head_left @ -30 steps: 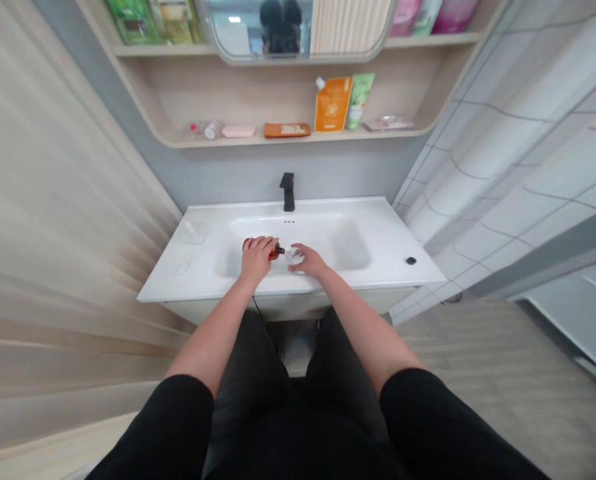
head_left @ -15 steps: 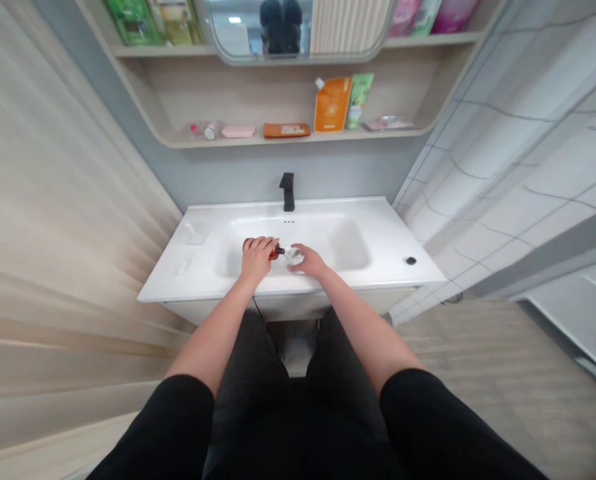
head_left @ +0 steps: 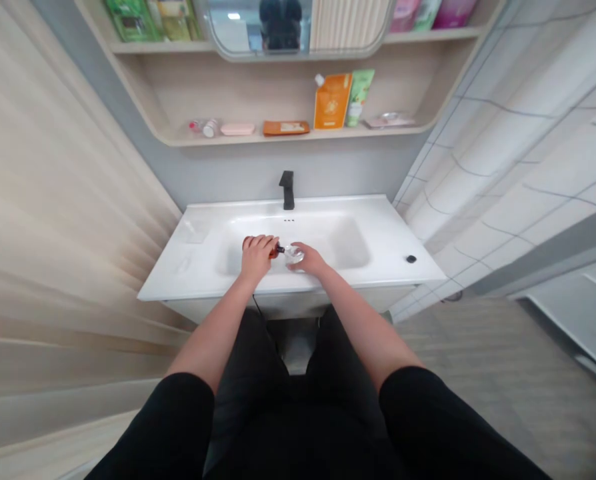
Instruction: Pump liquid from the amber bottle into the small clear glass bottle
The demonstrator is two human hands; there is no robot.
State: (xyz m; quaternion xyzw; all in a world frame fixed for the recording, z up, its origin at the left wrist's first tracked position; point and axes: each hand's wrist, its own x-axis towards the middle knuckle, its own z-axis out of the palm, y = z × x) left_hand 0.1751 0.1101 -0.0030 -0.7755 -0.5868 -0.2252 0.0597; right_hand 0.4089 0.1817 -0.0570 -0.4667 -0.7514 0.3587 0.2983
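Over the white sink basin, my left hand is wrapped around a small amber bottle lying on its side, its dark neck pointing right. Beside it, my right hand holds a small clear glass container right at the bottle's mouth. Both hands hover just above the basin's front part.
A black faucet stands at the back of the sink. A small black cap lies on the counter at right. The shelf above carries an orange pouch, a green tube, and small pink items. A tiled wall runs along the right.
Both hands stay in the same place over the basin. The view has shifted very slightly downward.
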